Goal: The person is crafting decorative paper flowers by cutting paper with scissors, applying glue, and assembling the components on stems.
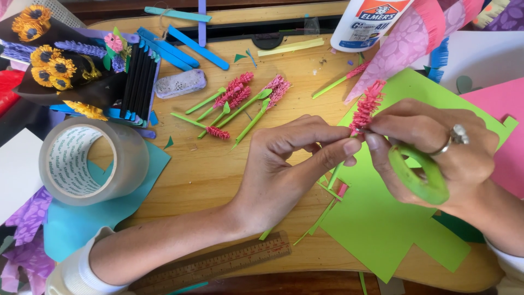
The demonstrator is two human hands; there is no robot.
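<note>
Pink paper flower (367,105) on green stem: pinched between fingertips of left hand (284,164) and right hand (436,147), above green paper sheet (382,218). Green scissors (417,173) looped on right fingers. Finished flowers (234,104), tape roll (90,161), glue bottle (363,22), ruler (218,265) on tabletop (207,164).

One tape roll (93,161), one glue bottle (363,22)

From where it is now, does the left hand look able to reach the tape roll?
Probably yes: bare desk lies between the left hand and the tape roll, but its fingers pinch the pink paper flower, so it must let go first.
</note>
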